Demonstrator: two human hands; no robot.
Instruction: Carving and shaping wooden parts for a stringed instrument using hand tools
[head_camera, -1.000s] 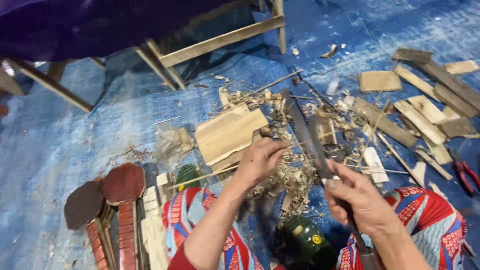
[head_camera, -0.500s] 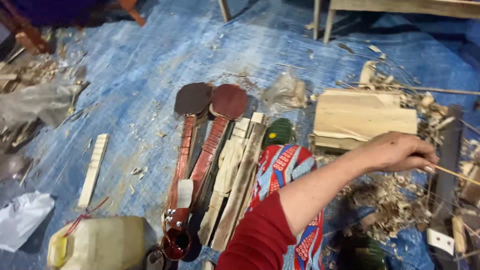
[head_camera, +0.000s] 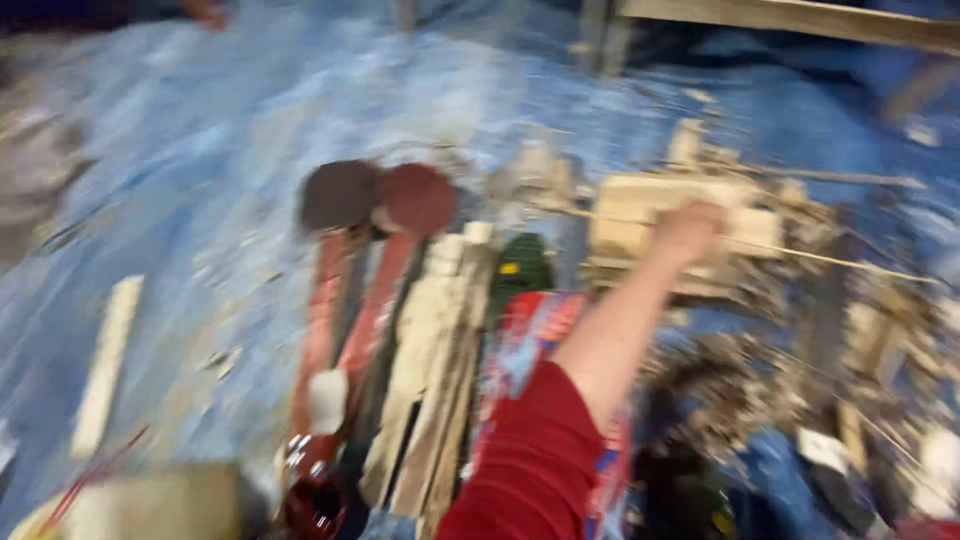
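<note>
Over the pale wooden block (head_camera: 640, 215), in the only view there is, the head camera's, the left hand (head_camera: 690, 232) reaches out at the end of a bare forearm in a dark red sleeve (head_camera: 525, 470). The picture is heavily smeared by motion. That hand lies on the block's right part, touching or all but touching it, and a thin stick (head_camera: 830, 258) runs out from it rightward, so the stick's long axis is nearly level, tilting slightly down away from the block. Whether the fingers are curled around the stick, pinching it, or merely resting on the block, I cannot tell; the blur hides them. The right hand is nowhere in view, so the left is the only hand near the block.

Right of the block and nearer the camera lies a heap of wood shavings and offcuts (head_camera: 760, 390). Left of the block stand two long-handled paddles with round heads, one dark brown (head_camera: 338, 195), one reddish (head_camera: 415, 198), their handles running toward the camera. Between them and the block lies a bundle of pale wood slats (head_camera: 435, 370), also lengthwise toward the camera. All rests on a blue tarp (head_camera: 200, 180); well left of the block a single pale strip (head_camera: 108, 365) lies apart.
</note>
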